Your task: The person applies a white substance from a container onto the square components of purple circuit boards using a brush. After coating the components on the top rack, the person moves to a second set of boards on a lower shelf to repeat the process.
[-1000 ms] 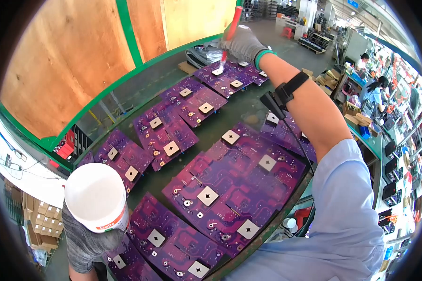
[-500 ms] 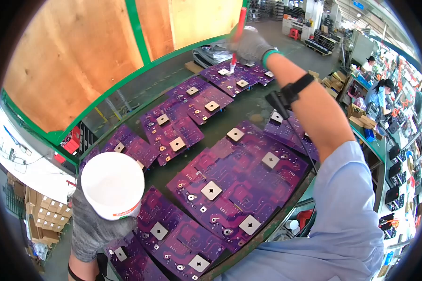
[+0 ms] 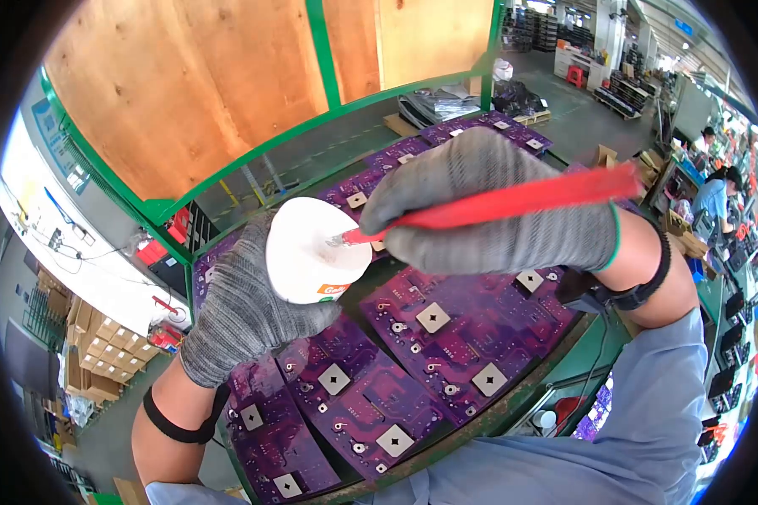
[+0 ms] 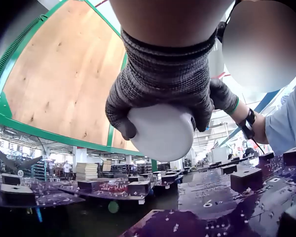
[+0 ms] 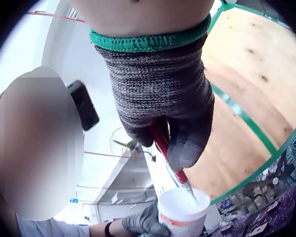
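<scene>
My gloved left hand (image 3: 248, 307) grips a white tub (image 3: 299, 273) with an orange label, tilted so that its inside shows. In the left wrist view the fingers of the left hand (image 4: 163, 89) wrap round the tub's base (image 4: 163, 136). My gloved right hand (image 3: 497, 210) pinches a red-handled brush (image 3: 514, 202), its tip inside the tub. The right wrist view shows the right hand (image 5: 163, 94) above the tub (image 5: 182, 217), with the brush (image 5: 180, 175) pointing down into it. Purple circuit boards (image 3: 345, 412) with square pale blocks (image 3: 334, 380) lie below both hands.
A green-framed wooden panel (image 3: 202, 84) stands behind the boards. Stacked cartons (image 3: 109, 345) are at the left. People (image 3: 716, 198) sit along a cluttered workbench at the right. A white cup (image 3: 544, 419) stands below the near table edge.
My right hand has come back from the far boards to the tub, bringing the brush tip inside it. The left hand has moved up and right with the tub, and the head view has shifted.
</scene>
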Demonstrator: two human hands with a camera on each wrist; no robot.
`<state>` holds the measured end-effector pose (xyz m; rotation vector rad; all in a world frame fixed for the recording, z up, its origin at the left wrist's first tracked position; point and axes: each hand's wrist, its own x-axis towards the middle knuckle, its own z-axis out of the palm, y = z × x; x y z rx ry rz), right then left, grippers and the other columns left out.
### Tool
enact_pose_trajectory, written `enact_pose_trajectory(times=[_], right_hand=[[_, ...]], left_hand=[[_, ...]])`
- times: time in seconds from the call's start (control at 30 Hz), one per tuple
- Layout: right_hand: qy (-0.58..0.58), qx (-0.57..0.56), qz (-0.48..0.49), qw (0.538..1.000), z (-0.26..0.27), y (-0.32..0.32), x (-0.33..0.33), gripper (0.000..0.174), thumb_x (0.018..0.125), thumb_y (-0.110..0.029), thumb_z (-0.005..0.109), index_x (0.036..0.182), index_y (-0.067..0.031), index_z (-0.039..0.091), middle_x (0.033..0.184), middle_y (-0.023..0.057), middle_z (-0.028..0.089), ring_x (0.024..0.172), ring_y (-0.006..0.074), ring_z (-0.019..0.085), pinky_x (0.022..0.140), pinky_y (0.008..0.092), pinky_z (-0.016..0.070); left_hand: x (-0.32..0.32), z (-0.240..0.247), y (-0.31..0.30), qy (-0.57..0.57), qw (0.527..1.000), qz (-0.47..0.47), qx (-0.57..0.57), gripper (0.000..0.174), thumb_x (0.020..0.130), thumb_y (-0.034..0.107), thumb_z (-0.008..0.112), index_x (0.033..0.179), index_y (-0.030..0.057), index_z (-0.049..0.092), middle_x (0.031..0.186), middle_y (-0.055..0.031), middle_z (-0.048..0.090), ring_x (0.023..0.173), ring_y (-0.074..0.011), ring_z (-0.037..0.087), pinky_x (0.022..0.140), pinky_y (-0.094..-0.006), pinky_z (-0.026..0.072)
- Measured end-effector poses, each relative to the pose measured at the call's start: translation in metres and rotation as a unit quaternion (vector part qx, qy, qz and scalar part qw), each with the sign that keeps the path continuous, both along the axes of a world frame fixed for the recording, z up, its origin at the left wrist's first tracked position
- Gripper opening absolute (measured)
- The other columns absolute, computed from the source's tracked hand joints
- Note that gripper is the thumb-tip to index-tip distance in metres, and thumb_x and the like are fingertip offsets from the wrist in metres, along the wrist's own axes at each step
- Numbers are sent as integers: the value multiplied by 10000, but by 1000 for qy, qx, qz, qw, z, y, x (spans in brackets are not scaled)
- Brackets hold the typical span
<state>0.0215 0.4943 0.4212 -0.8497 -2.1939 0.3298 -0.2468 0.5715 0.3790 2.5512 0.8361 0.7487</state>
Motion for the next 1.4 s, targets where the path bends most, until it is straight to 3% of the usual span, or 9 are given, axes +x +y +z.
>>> enact_pose_trajectory(times=[0.17,0.27,0.33,0.4,0.47,0.6,0.67,1.07,1.4], right_hand=[[-135,191,-74,970,16,-22,7,120,840,-72,712,947,-20,712,855,150,714,764,291,719,685,369,582],[29,32,-159,986,17,-15,47,153,837,-199,714,863,-57,664,740,68,678,702,185,682,673,356,546],[-40,-1,-292,956,19,-1,89,187,857,-227,718,877,-50,664,751,52,686,708,108,658,683,329,549],[-15,-74,-357,931,0,26,141,235,873,-277,708,900,-47,667,749,92,687,716,173,683,699,350,558],[-91,-11,-445,891,-24,54,180,166,922,-183,715,913,-39,633,732,38,656,579,106,613,509,279,498],[13,-83,-467,880,-44,77,202,187,924,-193,711,905,-36,611,690,56,647,532,142,619,475,296,505],[-93,-39,-473,875,-55,87,216,362,893,-384,676,925,-24,650,731,160,671,691,330,683,681,422,563],[75,-207,-475,852,-20,61,187,222,933,-262,701,946,-51,632,693,64,662,518,147,637,439,283,512],[35,-218,-495,840,-18,60,184,250,932,-284,665,989,-45,619,669,69,663,535,170,664,453,297,541]], left_hand=[[7,4,0,34,999,-6,-14,848,632,265,885,1341,15,494,1175,-164,648,1094,-293,653,982,-398,517],[2,-8,4,-21,999,-25,17,801,625,287,891,1291,21,536,1135,-146,677,1047,-281,679,942,-381,533],[-1,-5,3,15,1000,-16,16,808,619,268,873,1301,18,519,1149,-150,673,1055,-273,672,959,-383,530],[-7,-5,0,4,999,-2,-46,816,600,266,877,1290,17,521,1145,-138,676,1042,-258,677,952,-384,531],[-11,-5,-6,-8,998,6,-60,816,593,259,878,1286,17,521,1141,-135,678,1038,-256,678,950,-385,530],[-14,-5,-14,-23,998,30,-56,821,580,230,882,1284,20,517,1133,-129,683,1039,-253,678,949,-391,527],[-17,-4,-11,-12,998,29,-51,823,577,215,883,1287,22,514,1132,-133,685,1046,-257,679,948,-388,527],[-16,-16,-6,-10,1000,11,-18,814,570,202,880,1280,24,524,1122,-132,697,1027,-254,692,932,-389,536],[-21,-13,-12,-24,998,14,-54,847,574,204,879,1311,21,504,1144,-138,687,1048,-247,685,947,-385,534]])
